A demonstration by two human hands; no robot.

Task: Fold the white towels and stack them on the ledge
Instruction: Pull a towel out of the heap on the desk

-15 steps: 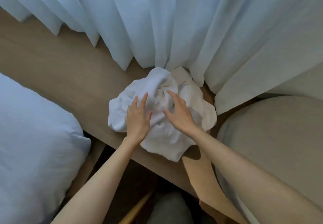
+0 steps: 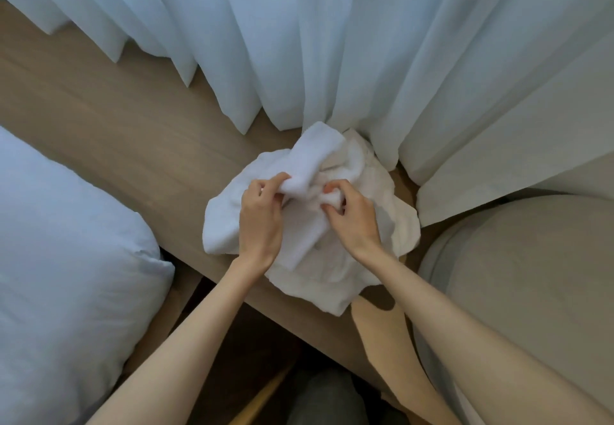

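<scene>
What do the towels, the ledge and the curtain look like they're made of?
The towels look like soft white terry cloth: the surface is fuzzy and crumpled. The ledge seems to be wood or wood-look laminate, matte, with faint grain. The curtain is thin pale fabric, perhaps semi-sheer, hanging in soft pleats.

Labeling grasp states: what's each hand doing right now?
Left hand: closed, gripping a fold of the white towels.
Right hand: closed, pinching the white towels.
</scene>
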